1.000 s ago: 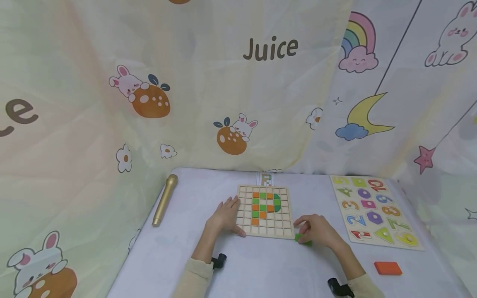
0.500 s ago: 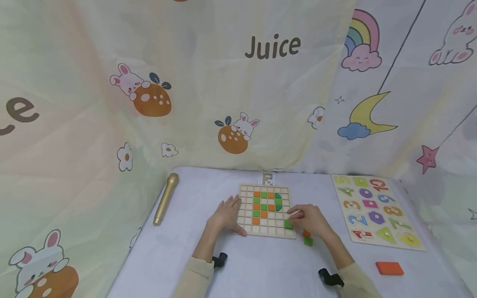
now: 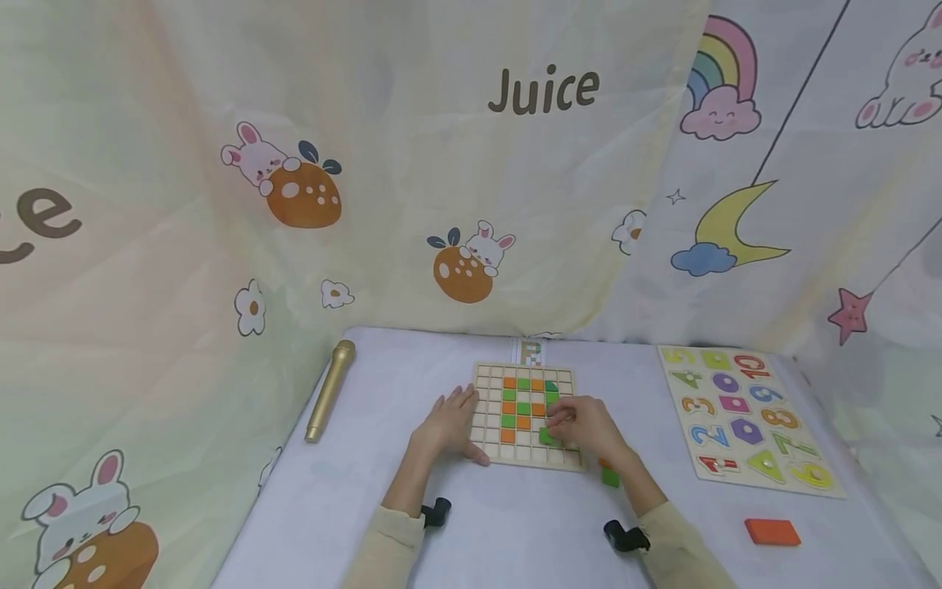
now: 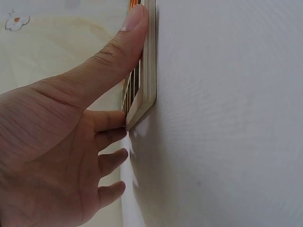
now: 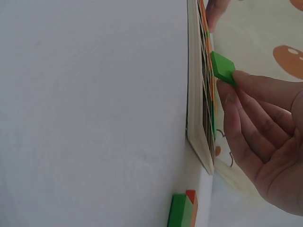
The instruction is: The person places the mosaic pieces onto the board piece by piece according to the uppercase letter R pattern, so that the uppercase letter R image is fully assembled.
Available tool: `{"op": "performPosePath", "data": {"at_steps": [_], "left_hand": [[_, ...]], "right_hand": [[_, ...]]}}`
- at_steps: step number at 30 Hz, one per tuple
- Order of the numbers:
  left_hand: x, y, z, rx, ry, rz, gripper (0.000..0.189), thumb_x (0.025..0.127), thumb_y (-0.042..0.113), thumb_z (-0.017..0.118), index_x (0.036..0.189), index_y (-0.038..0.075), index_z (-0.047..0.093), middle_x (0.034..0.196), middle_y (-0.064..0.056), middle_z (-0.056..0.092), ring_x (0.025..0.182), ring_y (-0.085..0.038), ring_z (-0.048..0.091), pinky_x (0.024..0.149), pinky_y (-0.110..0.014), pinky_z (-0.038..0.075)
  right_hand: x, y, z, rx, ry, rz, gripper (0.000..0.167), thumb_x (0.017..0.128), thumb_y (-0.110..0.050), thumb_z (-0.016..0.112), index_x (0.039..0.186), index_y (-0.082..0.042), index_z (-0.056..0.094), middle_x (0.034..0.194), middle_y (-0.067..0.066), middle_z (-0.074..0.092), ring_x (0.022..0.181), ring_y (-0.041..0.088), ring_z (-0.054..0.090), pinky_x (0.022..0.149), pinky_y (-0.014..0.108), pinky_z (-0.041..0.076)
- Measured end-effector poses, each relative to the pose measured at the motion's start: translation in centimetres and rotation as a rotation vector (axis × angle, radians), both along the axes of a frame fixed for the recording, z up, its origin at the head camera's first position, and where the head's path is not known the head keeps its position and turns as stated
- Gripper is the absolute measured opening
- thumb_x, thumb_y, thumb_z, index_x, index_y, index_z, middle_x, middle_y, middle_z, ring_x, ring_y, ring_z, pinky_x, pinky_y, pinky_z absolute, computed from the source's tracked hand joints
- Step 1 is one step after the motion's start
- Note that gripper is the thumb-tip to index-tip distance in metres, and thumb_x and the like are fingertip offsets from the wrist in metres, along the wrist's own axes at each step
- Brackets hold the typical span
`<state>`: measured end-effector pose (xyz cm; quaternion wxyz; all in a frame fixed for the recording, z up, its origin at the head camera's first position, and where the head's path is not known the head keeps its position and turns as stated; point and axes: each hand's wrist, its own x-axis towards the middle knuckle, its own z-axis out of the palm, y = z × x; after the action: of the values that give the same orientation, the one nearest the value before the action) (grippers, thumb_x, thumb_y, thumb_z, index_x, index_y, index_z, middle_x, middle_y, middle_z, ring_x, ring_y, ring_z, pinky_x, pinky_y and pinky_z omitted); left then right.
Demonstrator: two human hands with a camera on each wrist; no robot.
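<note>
A wooden grid board (image 3: 515,452) lies on the table, with orange and green tiles set in a P-like pattern. My left hand (image 3: 445,425) rests at its left edge, fingers extended; in the left wrist view the thumb (image 4: 111,59) lies over the near edge and the fingertips reach the side. My right hand (image 3: 589,425) pinches a green square tile (image 5: 222,67) between thumb and fingers, just above the board's lower right part. Beside the board's near right corner lie a green tile (image 3: 610,476) and an orange tile (image 5: 192,201), partly hidden by the right arm in the head view.
A number-and-shape puzzle board (image 3: 751,421) lies at the right, with an orange block (image 3: 772,532) nearer. A gold microphone (image 3: 330,391) lies at the left edge. A small pattern card (image 3: 530,352) sits behind the grid board. Printed cloth hangs behind the table.
My right hand has picked up a green tile beside the board and carried it left over the grid, uncovering the green and orange tiles there. The left hand stays on the board's edge.
</note>
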<state>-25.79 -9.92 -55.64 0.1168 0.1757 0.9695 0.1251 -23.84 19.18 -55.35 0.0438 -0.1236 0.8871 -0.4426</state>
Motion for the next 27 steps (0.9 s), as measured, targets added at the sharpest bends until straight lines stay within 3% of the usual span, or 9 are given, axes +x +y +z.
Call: {"op": "performPosePath", "data": {"at_steps": [6, 10, 21, 27], "left_hand": [[0.1, 0.1, 0.2, 0.006, -0.005, 0.001, 0.139, 0.056, 0.063, 0.095, 0.163, 0.002, 0.030, 0.172, -0.014, 0.023, 0.159, -0.034, 0.019, 0.129, -0.055, 0.020], [0.0, 0.1, 0.1, 0.003, -0.012, 0.012, 0.139, 0.057, 0.061, 0.096, 0.164, 0.003, 0.030, 0.172, -0.014, 0.023, 0.160, -0.033, 0.018, 0.129, -0.054, 0.018], [-0.5, 0.2, -1.2, 0.016, 0.003, 0.016, 0.141, 0.053, 0.062, 0.097, 0.163, 0.002, 0.032, 0.172, -0.014, 0.025, 0.159, -0.035, 0.020, 0.128, -0.057, 0.020], [-0.1, 0.1, -0.2, 0.008, -0.013, 0.013, 0.137, 0.058, 0.058, 0.097, 0.163, 0.002, 0.030, 0.172, -0.015, 0.024, 0.159, -0.035, 0.019, 0.129, -0.055, 0.019]], "right_hand": [[-0.4, -1.0, -0.6, 0.039, -0.042, -0.058, 0.022, 0.084, -0.008, 0.087, 0.104, -0.010, 0.079, 0.080, -0.005, 0.073, 0.076, 0.011, 0.069, 0.070, 0.029, 0.057], [-0.6, -1.3, -0.9, 0.040, -0.061, -0.055, 0.023, 0.083, -0.007, 0.087, 0.104, -0.011, 0.079, 0.078, -0.007, 0.073, 0.074, 0.011, 0.069, 0.070, 0.029, 0.058], [-0.5, -2.0, -0.5, 0.082, -0.062, -0.065, 0.023, 0.082, -0.001, 0.086, 0.103, -0.009, 0.079, 0.078, -0.004, 0.073, 0.073, 0.011, 0.068, 0.069, 0.029, 0.058], [-0.5, -1.9, -0.6, 0.091, -0.052, -0.053, 0.024, 0.083, 0.000, 0.085, 0.104, -0.009, 0.078, 0.080, -0.002, 0.074, 0.075, 0.011, 0.069, 0.073, 0.030, 0.059]]}}
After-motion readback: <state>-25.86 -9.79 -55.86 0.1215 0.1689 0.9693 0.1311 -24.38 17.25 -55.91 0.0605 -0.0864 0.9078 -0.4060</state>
